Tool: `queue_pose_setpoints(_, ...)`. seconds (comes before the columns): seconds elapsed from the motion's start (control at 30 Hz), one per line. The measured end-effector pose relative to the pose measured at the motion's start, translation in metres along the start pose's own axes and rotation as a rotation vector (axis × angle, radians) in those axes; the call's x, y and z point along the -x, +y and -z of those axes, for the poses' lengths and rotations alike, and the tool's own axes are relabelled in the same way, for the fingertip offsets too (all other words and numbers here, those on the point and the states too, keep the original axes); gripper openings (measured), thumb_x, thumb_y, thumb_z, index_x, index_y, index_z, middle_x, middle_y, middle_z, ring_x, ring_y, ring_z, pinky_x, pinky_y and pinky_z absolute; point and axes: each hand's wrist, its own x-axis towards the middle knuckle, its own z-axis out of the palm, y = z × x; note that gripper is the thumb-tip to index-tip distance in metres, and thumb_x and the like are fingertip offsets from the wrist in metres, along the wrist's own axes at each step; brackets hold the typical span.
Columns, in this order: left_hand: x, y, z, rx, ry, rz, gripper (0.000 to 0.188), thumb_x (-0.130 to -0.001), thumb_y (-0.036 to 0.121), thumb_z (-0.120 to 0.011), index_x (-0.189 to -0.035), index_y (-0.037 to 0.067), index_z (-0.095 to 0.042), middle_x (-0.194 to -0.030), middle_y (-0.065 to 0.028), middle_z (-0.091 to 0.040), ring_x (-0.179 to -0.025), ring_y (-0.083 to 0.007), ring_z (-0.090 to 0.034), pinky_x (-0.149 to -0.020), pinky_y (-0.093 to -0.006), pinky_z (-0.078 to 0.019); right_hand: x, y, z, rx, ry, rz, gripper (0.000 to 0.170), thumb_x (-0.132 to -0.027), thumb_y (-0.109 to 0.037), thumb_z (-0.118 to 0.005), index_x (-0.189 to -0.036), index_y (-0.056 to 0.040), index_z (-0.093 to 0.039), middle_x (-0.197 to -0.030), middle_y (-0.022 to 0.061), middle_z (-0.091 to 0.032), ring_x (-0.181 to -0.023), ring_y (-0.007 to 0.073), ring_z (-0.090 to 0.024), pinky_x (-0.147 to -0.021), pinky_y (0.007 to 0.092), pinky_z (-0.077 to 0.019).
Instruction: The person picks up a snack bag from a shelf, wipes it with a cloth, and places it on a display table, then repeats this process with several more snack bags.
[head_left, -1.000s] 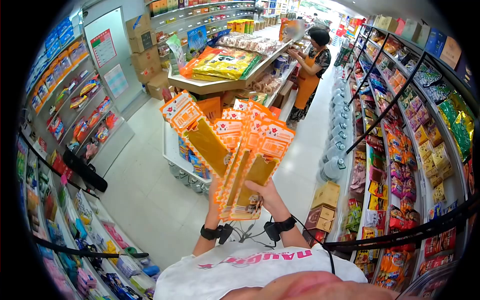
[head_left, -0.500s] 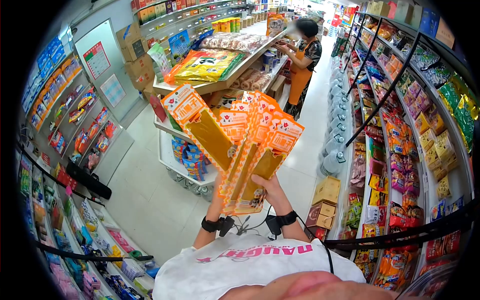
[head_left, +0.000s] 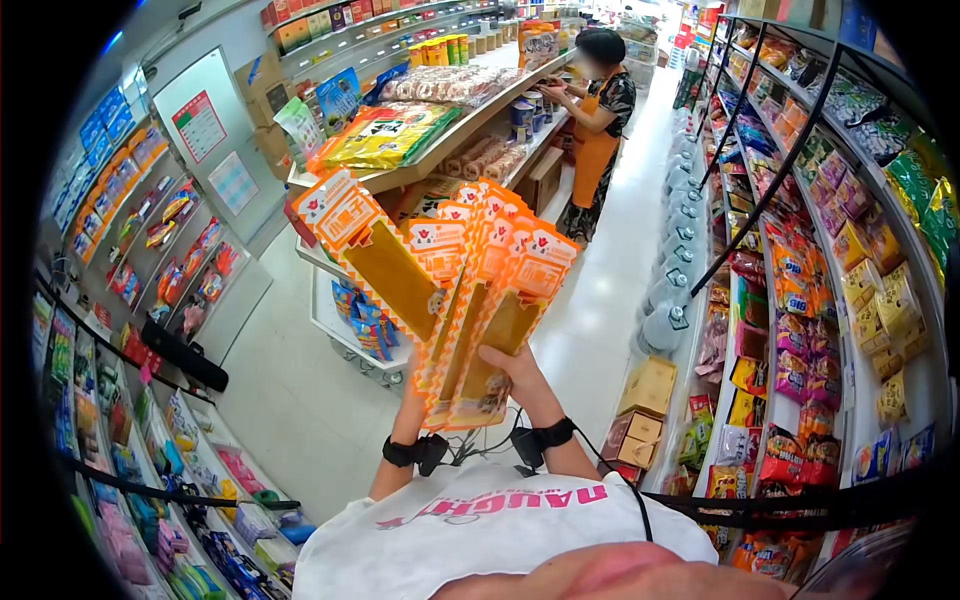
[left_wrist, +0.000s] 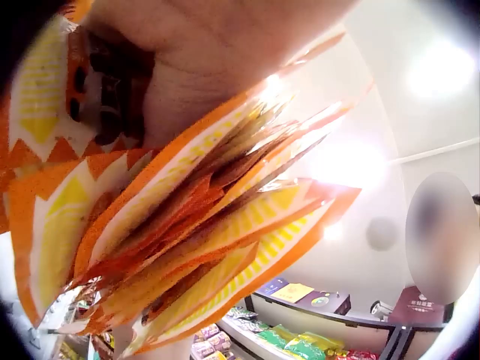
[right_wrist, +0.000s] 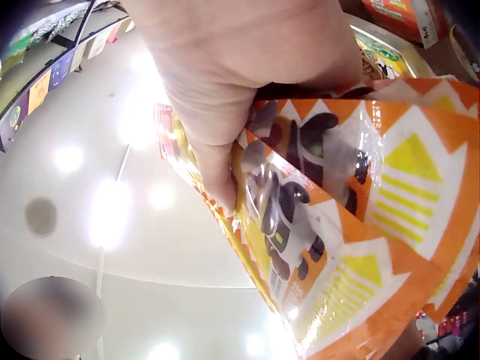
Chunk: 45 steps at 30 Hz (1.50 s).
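A fanned bundle of long orange-and-white snack packets is held up in front of the chest, each with a clear window over a flat brown strip. My right hand grips the bundle's lower right side, its thumb lying across the front packet. On the lower left my left hand holds the bundle, its fingers mostly hidden behind the packets; one packet leans out to the left. In the left wrist view the left hand is closed over the stacked packet ends. The right wrist view shows the right thumb pressing the glossy packets.
Ahead stands a display counter with large yellow bags. A person in an orange apron stands beside it. Large water bottles and cardboard boxes line the right aisle by snack shelves. More shelves stand at left.
The display counter has shifted left in the head view as the viewpoint moved. Both hands keep their hold on the fanned packets, which rose slightly to the right and then came back left.
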Motion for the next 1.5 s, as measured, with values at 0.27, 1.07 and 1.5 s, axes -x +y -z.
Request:
queue_pose_setpoints(0.27,-0.035,-0.007,0.019,-0.091,-0.03,-0.028,0.049,-0.104,0.023,-0.05,-0.148,0.003,-0.038,-0.145,-0.0086,-0.045,-0.129,-0.0176,-0.047,-0.109,-0.0321,-0.0403,-0.039,-0.002,0.006,0.01,-0.031,-0.04,0.054,-0.087,-0.009,-0.075,-0.136,-0.0065,-0.051,-0.126,0.0035,-0.063,-0.112,0.0172,-0.062,-0.093,0.0339,-0.053)
queue_pose_setpoints(1.07,-0.213,0.029,0.126,0.273,0.053,-0.013,0.044,-0.103,0.022,-0.052,-0.141,0.001,-0.046,-0.133,-0.006,-0.057,-0.116,-0.0134,-0.056,-0.099,-0.0269,-0.0465,-0.24,0.047,-0.064,0.215,0.037,-0.072,0.051,-0.088,-0.014,-0.075,-0.133,-0.0048,-0.052,-0.12,0.0047,-0.065,-0.106,0.0172,-0.065,-0.09,0.0343,-0.0544)
queue_pose_setpoints(1.5,-0.241,0.024,0.104,0.329,0.172,0.027,0.044,-0.105,0.032,-0.05,-0.138,0.003,-0.047,-0.132,-0.0053,-0.058,-0.117,-0.0133,-0.058,-0.098,-0.0275,-0.0483,-0.29,0.03,-0.035,0.113,-0.114,-0.166,0.052,-0.089,-0.01,-0.075,-0.134,-0.0049,-0.051,-0.124,0.0028,-0.063,-0.109,0.0145,-0.062,-0.092,0.0308,-0.0522)
